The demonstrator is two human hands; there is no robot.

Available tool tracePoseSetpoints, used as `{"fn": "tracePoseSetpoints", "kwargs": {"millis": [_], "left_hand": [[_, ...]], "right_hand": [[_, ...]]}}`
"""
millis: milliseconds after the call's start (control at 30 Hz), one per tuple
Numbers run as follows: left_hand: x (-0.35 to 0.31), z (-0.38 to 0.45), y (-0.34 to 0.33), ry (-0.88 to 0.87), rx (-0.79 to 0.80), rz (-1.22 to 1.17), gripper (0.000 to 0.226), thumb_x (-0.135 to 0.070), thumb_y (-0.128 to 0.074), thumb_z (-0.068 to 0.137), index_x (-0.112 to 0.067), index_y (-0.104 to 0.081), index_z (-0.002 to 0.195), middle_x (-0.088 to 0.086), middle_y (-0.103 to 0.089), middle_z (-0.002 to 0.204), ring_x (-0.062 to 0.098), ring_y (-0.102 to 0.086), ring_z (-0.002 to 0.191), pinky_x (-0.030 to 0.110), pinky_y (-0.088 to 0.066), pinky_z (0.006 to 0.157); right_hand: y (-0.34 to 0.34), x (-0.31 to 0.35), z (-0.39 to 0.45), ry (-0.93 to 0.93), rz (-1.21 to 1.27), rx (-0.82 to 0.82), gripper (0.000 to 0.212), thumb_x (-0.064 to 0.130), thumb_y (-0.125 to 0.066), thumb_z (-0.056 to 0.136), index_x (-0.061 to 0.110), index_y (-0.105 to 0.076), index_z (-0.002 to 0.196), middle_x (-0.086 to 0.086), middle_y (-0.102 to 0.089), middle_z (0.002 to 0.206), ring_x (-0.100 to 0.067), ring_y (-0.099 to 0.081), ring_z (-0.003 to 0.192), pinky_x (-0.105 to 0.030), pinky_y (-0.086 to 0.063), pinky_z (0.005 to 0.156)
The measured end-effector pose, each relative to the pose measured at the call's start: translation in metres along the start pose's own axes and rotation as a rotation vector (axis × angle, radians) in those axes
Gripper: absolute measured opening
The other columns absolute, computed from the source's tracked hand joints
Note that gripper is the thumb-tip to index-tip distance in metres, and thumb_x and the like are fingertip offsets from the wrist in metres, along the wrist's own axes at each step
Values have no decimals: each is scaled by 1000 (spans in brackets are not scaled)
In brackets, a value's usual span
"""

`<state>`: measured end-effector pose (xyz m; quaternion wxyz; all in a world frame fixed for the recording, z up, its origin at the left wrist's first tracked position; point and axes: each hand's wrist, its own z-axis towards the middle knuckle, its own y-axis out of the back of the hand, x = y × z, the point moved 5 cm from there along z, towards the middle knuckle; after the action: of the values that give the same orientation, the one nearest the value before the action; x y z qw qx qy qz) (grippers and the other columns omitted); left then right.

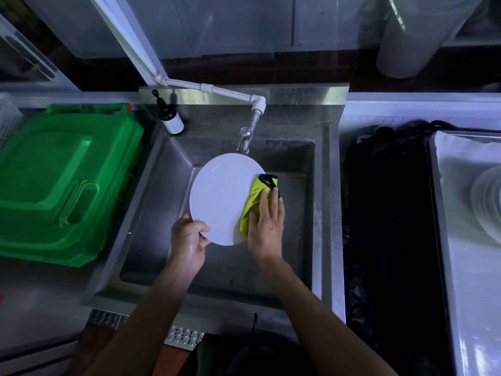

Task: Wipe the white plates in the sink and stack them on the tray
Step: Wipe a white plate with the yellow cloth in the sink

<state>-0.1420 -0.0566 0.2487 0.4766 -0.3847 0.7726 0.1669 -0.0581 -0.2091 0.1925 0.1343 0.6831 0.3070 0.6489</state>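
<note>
I am pinching the white plate at its seven o'clock rim with my left hand, over the sink. My right hand is pressing the yellow cloth at three o'clock; pushing hard risks the plate slipping from my thin pinch.

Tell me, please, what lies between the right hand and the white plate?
A yellow-green cloth lies between them: the right hand presses it flat against the white plate. The head view shows this.
</note>
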Motion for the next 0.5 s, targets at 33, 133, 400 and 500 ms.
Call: {"fn": "tracePoseSetpoints", "kwargs": {"millis": [33, 133, 400, 500], "left_hand": [[-1, 0, 2, -3, 6, 12, 45, 11, -53, 67, -11, -73, 100, 4, -76, 95, 28, -70, 92, 33, -58, 67], [-4, 1, 9, -11, 37, 48, 50, 2, -54, 55, -6, -71, 101, 9, -73, 94, 31, -69, 90, 38, -56, 73], [-10, 13, 30, -58, 125, 273, 38, -4, -56, 55, -15, -78, 85, 9, -77, 96, 34, -69, 94, 37, -57, 64], [-14, 18, 38, -75, 176, 393, 38, -8, -57, 55, -18, -78, 85, 8, -77, 97, 32, -69, 95, 35, -55, 64]], "right_hand": [[3, -2, 3, -1, 34, 1, 63, 25, -42, 106, 19, -12, 161, 0, -1, 169, -27, -3, 154, -43, -13, 126], [8, -4, 13, 24, 107, 41, 70, 20, -48, 103, 22, -9, 161, 4, -8, 168, -27, -13, 150, -43, -20, 123], [24, -2, 34, 35, 270, 73, 64, 16, -59, 96, 28, -34, 154, 6, -45, 151, -19, -39, 138, -35, -30, 116], [31, 4, 41, 92, 257, 95, 55, 13, -62, 93, 24, -46, 145, 3, -57, 138, -22, -49, 128, -40, -39, 111]]}}
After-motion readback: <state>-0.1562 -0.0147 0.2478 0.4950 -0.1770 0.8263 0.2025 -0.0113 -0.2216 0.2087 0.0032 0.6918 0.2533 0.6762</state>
